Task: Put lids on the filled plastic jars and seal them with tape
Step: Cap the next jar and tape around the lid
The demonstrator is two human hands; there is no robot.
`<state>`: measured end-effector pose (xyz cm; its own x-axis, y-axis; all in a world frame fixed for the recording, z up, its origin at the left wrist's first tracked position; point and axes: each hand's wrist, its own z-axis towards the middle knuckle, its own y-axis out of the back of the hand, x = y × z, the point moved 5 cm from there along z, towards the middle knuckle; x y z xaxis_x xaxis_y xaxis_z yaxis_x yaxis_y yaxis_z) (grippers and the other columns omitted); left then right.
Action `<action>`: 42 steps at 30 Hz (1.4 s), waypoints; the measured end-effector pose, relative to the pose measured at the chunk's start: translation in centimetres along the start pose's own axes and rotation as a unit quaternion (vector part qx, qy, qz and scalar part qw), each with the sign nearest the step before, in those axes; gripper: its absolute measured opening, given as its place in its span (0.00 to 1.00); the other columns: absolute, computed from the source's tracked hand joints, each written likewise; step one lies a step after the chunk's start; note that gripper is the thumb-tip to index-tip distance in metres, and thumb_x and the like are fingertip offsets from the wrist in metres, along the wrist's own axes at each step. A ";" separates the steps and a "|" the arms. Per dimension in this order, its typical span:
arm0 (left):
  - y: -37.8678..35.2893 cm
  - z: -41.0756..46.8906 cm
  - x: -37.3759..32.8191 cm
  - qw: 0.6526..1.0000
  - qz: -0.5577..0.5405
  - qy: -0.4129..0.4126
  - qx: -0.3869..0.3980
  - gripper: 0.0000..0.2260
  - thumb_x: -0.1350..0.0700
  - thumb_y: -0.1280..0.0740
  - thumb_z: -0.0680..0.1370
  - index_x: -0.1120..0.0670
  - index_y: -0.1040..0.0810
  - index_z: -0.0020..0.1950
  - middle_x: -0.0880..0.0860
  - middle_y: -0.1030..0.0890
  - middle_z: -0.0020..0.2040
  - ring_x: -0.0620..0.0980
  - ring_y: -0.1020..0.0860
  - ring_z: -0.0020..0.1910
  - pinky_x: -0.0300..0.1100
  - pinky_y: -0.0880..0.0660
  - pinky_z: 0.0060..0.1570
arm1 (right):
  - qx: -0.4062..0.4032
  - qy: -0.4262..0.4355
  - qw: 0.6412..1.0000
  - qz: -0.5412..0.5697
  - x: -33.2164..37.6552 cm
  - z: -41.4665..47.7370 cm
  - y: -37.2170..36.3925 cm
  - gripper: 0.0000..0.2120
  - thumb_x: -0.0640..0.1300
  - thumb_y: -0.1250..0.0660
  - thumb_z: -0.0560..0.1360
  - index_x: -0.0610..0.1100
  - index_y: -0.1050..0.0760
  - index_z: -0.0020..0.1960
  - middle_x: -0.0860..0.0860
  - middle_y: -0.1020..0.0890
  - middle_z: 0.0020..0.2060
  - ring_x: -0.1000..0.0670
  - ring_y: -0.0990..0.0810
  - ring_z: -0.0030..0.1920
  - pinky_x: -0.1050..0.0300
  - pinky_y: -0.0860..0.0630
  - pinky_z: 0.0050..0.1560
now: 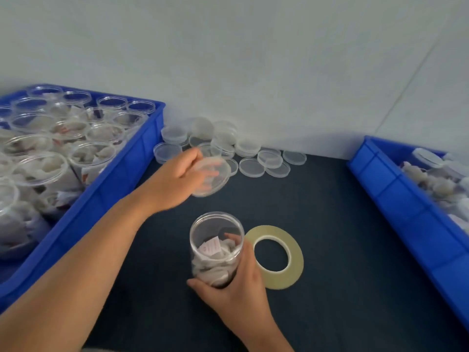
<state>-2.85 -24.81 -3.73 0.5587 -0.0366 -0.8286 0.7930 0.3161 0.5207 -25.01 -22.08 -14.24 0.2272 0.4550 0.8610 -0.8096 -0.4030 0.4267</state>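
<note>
Right hand (234,284) wrapped round an open jar, left hand (179,175) holding a lid.

Nearest, the right hand's curled fingers and thumb grip the clear, round plastic jar (216,246), upright on the dark matte tabletop (330,224) and stuffed with crumpled white packets. Just beside it lies a flat, yellowish ring of tape (291,273). Farther off, the left hand pinches a translucent round plastic lid (218,182), tilted, near a loose pile of matching lids (250,148) by the wall. Blue plastic crates of jars (121,184) stand at both sides.
</note>
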 end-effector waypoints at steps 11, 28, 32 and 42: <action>-1.6 -12.8 -4.3 0.981 0.147 -0.020 0.128 0.38 0.21 0.32 0.67 0.23 0.46 0.72 0.25 0.38 0.67 0.28 0.33 0.66 0.37 0.26 0.58 | 0.025 0.039 0.998 -0.044 1.3 -0.8 -0.5 0.44 0.59 0.18 0.65 0.73 0.41 0.71 0.67 0.26 0.66 0.61 0.23 0.65 0.69 0.25 0.57; -6.8 -10.9 -5.9 0.925 0.355 -0.028 0.135 0.33 0.27 0.41 0.77 0.39 0.44 0.77 0.43 0.39 0.72 0.46 0.37 0.72 0.42 0.34 0.60 | 0.009 0.046 0.998 -0.046 0.7 -0.5 -0.5 0.36 0.60 0.19 0.66 0.63 0.34 0.68 0.63 0.23 0.59 0.57 0.19 0.58 0.61 0.19 0.49; -7.3 -11.5 -5.9 0.924 0.363 -0.088 0.089 0.37 0.18 0.41 0.68 0.37 0.36 0.71 0.38 0.35 0.65 0.41 0.34 0.64 0.38 0.34 0.58 | 0.029 0.022 0.998 -0.047 0.3 -0.5 -0.7 0.37 0.63 0.19 0.64 0.64 0.36 0.65 0.63 0.23 0.56 0.59 0.18 0.54 0.60 0.18 0.46; -5.9 -12.2 -6.8 0.952 0.154 -0.214 0.155 0.08 0.40 0.30 0.79 0.39 0.14 0.53 0.35 0.20 0.60 0.41 0.23 0.67 0.46 0.26 0.66 | 0.104 0.084 0.989 0.060 1.0 -0.8 -0.5 0.44 0.52 0.14 0.66 0.52 0.32 0.76 0.54 0.23 0.69 0.48 0.23 0.71 0.43 0.21 0.65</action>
<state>-14.33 -14.83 -3.72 0.7718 -0.3912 -0.5013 0.5717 0.0818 0.8163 -24.82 -20.77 -13.78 0.0285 0.5117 0.8587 -0.6921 -0.6097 0.3863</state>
